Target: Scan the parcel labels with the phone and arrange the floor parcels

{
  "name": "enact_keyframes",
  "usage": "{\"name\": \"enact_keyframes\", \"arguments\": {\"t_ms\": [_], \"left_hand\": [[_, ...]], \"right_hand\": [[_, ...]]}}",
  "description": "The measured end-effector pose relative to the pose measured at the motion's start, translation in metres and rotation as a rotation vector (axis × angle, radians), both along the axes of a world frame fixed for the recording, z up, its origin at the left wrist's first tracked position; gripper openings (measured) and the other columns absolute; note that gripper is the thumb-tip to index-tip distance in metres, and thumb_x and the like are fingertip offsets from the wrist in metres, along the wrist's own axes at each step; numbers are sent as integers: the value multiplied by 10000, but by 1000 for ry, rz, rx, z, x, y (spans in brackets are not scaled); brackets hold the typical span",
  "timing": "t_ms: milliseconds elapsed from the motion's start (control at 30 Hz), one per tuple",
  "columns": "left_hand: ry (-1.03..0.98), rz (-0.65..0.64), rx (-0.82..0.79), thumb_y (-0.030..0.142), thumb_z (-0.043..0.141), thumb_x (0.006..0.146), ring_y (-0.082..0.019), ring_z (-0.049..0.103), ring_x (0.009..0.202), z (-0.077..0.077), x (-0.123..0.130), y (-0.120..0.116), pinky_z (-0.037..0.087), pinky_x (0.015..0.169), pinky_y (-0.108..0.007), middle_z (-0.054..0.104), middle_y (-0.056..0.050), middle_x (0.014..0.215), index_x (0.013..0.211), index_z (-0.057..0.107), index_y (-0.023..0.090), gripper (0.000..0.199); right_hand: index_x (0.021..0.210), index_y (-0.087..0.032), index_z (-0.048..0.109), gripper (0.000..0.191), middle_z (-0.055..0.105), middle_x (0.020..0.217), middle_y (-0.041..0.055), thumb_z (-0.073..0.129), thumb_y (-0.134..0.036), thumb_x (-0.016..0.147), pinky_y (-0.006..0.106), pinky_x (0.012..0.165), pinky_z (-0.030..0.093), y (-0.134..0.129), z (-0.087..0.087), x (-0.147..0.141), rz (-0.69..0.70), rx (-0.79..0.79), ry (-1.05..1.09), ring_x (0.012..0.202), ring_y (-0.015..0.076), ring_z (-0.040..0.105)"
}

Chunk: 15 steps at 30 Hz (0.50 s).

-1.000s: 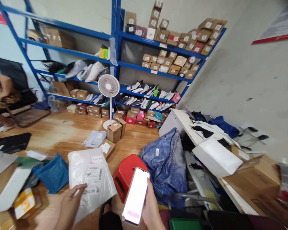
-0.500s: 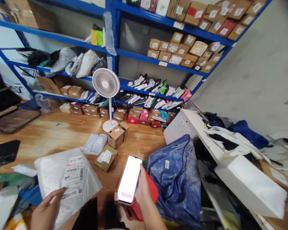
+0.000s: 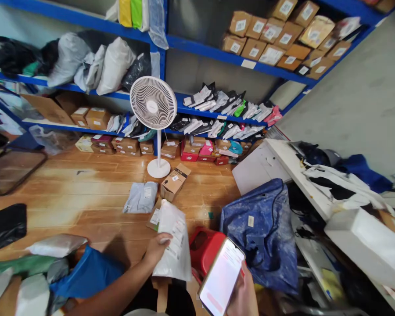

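Note:
My left hand (image 3: 155,253) is closed on the edge of a white plastic mailer (image 3: 179,261) with a printed label. The mailer is tilted and seen at a slant, so its label cannot be read. In my right hand (image 3: 245,293) is a smartphone (image 3: 221,277) with a bright, mostly white and pinkish screen facing up. Behind the phone stands a red plastic stool (image 3: 206,249). A small carton with a green strip (image 3: 154,217) is partly covered by the mailer. Close by on the floor lie a grey mailer (image 3: 141,197) and an open brown box (image 3: 175,182).
A white fan (image 3: 153,105) stands before blue shelving (image 3: 197,48) stocked with labelled parcels. To the right are a big blue sack (image 3: 260,232) and a cluttered white table (image 3: 296,180). Several parcels, including a blue bag (image 3: 87,274), are heaped at lower left.
My left hand has carried the white mailer rightward and turned it. The phone has shifted right and lower, and its screen shows different content. The camera view has tilted down.

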State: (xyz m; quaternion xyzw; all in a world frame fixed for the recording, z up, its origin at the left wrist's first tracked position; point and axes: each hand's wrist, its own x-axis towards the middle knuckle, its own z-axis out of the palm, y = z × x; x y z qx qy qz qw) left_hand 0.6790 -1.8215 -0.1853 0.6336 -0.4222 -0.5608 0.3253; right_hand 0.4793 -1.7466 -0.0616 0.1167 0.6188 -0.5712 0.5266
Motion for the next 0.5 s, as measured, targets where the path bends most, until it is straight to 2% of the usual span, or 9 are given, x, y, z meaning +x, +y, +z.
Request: {"name": "enact_keyframes", "arguments": {"t_ms": [67,167,233,300,400,500], "left_hand": [[79,-136,-5,281,582,601,-271,645,848,8,-10,-16,466,832,-355,725,-43,782,659,712,206,161],[176,-345,15,360,575,656,-267,626,889,31,-29,-29,439,853,-344,724,-60,826,720,723,176,245],[238,-487,49,444,560,695,-255,624,871,47,-44,-31,439,822,-325,723,-59,817,737,724,159,331],[280,-602,92,484,562,698,-240,627,782,61,-58,-29,448,728,-306,714,-55,742,719,717,135,382],[291,-676,135,463,588,663,-210,597,636,73,-70,-24,421,589,-281,673,-46,621,665,693,103,375],[281,-665,132,468,549,677,-201,596,654,78,-71,-23,420,600,-271,674,-45,646,646,680,116,377]], "right_hand": [[828,-257,648,462,744,746,39,699,-593,515,410,655,531,2,1,19,-98,0,-72,691,280,684],[812,-238,645,449,736,701,5,776,-495,469,359,665,530,4,3,43,-181,-83,-67,664,239,674],[823,-223,646,439,742,732,2,779,-466,483,360,730,528,4,3,54,-198,-157,-62,737,242,676],[824,-204,653,403,745,762,17,746,-473,539,363,796,513,2,1,60,-177,-245,-74,827,251,670],[832,-190,662,383,745,769,31,682,-504,614,354,818,501,0,-3,62,-154,-305,-75,889,251,660],[885,-187,661,441,744,765,40,662,-536,617,376,788,512,-1,-5,60,-142,-289,-87,858,264,668]]}}
